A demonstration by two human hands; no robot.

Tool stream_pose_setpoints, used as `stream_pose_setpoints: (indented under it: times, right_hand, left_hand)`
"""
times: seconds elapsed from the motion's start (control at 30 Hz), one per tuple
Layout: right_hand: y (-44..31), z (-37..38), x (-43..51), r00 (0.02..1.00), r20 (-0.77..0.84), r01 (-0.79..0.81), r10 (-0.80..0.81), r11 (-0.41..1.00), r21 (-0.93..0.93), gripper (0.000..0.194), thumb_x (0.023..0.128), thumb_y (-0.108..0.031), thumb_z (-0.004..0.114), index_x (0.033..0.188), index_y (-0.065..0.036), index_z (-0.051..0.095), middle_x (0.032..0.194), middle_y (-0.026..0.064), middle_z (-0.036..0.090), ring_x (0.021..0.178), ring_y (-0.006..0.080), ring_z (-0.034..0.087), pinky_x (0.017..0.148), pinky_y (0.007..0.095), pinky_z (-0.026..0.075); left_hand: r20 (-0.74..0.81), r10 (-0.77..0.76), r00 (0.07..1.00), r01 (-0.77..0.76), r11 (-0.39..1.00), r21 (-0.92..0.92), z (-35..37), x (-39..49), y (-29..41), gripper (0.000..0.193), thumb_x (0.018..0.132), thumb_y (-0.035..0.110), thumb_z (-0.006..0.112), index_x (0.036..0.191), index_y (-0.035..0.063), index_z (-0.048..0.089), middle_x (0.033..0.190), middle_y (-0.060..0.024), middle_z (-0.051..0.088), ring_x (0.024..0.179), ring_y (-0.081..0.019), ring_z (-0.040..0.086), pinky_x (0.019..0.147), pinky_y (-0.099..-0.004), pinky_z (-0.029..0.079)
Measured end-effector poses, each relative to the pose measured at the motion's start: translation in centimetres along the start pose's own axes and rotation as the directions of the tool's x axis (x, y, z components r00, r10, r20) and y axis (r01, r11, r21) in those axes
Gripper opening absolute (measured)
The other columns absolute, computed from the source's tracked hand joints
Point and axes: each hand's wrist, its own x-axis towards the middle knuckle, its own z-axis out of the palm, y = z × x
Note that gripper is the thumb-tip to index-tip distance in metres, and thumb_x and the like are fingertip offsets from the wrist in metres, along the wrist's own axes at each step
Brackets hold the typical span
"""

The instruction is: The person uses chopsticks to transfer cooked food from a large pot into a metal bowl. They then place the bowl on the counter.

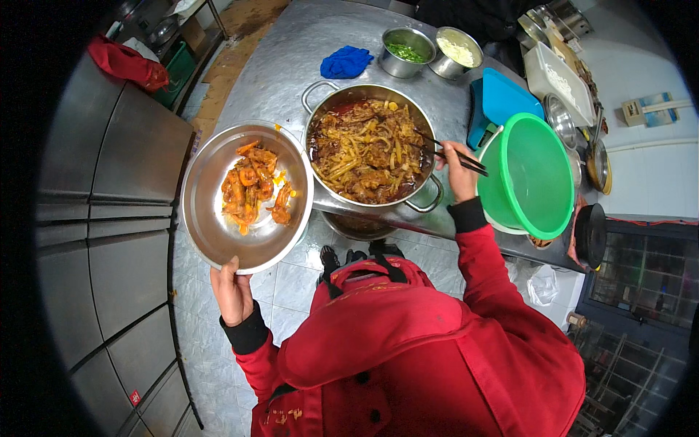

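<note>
My left hand (232, 292) grips the near rim of a wide steel bowl (205, 213), held beside the counter. Cooked shrimp (248, 183) in orange sauce lie in the bowl. A two-handled steel pot (367, 200) stands at the counter's near edge, full of braised food (371, 153) with pale strips in dark red broth. My right hand (457, 169) holds dark chopsticks (472, 163) over the pot's right side, their tips at the food.
Behind the pot are a blue cloth (345, 62), a steel pot of chopped greens (407, 68) and another with pale pieces (453, 66). At right stand a blue scale (505, 98) and a green basket (538, 175). Steel cabinets (136, 147) line the left.
</note>
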Motion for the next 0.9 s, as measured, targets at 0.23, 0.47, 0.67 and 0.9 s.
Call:
stream_pose_setpoints:
  times: [0.23, 0.47, 0.67, 0.9]
  right_hand:
    - [1.3, 4.9, 0.5, 0.990, 0.096, 0.107, -0.099, 0.991, -0.076, 0.019, 0.091, -0.013, 0.054, 0.095, 0.003, 0.064, 0.072, 0.0072, 0.062, 0.059, 0.0103, 0.059, 0.054, 0.0232, 0.045]
    - [-1.5, 5.5, -2.8, 0.708, 0.502, 0.665, -0.497, 0.708, -0.236, 0.013, 0.081, 0.000, 0.059, 0.093, 0.001, 0.062, 0.089, 0.0163, 0.062, 0.079, 0.0303, 0.062, 0.068, 0.0344, 0.050]
    - [-6.1, 0.0, -3.3, 0.877, 0.430, 0.300, -0.215, 0.943, -0.142, 0.013, 0.085, -0.004, 0.059, 0.095, 0.002, 0.062, 0.081, 0.0118, 0.062, 0.065, 0.0206, 0.060, 0.058, 0.0291, 0.048]
    - [-2.4, -1.0, 0.5, 0.998, 0.011, -0.057, 0.057, 0.998, -0.014, 0.025, 0.094, -0.015, 0.048, 0.098, 0.008, 0.058, 0.070, 0.0097, 0.061, 0.064, 0.0156, 0.060, 0.066, 0.0266, 0.050]
  left_hand:
    - [-0.021, 0.010, 1.000, -0.009, 0.999, 0.040, -0.3, -0.3, -0.4, 0.042, 0.084, 0.009, 0.054, 0.123, -0.0005, 0.042, 0.115, -0.0104, 0.054, 0.098, -0.0189, 0.059, 0.078, -0.0324, 0.052]
    - [-0.017, 0.026, 1.000, -0.025, 0.999, 0.036, -0.8, -0.1, 0.1, 0.039, 0.086, 0.009, 0.054, 0.121, -0.0010, 0.043, 0.114, -0.0112, 0.054, 0.098, -0.0197, 0.059, 0.080, -0.0336, 0.053]
    - [0.009, 0.026, 1.000, -0.026, 0.999, 0.033, -1.1, 0.3, 0.2, 0.038, 0.085, 0.008, 0.054, 0.120, -0.0017, 0.044, 0.114, -0.0114, 0.054, 0.097, -0.0198, 0.059, 0.079, -0.0334, 0.054]
    - [0.032, 0.022, 0.999, -0.023, 0.999, 0.024, -0.8, 0.2, 0.2, 0.037, 0.084, 0.008, 0.054, 0.119, -0.0011, 0.045, 0.114, -0.0113, 0.054, 0.097, -0.0197, 0.059, 0.078, -0.0332, 0.054]
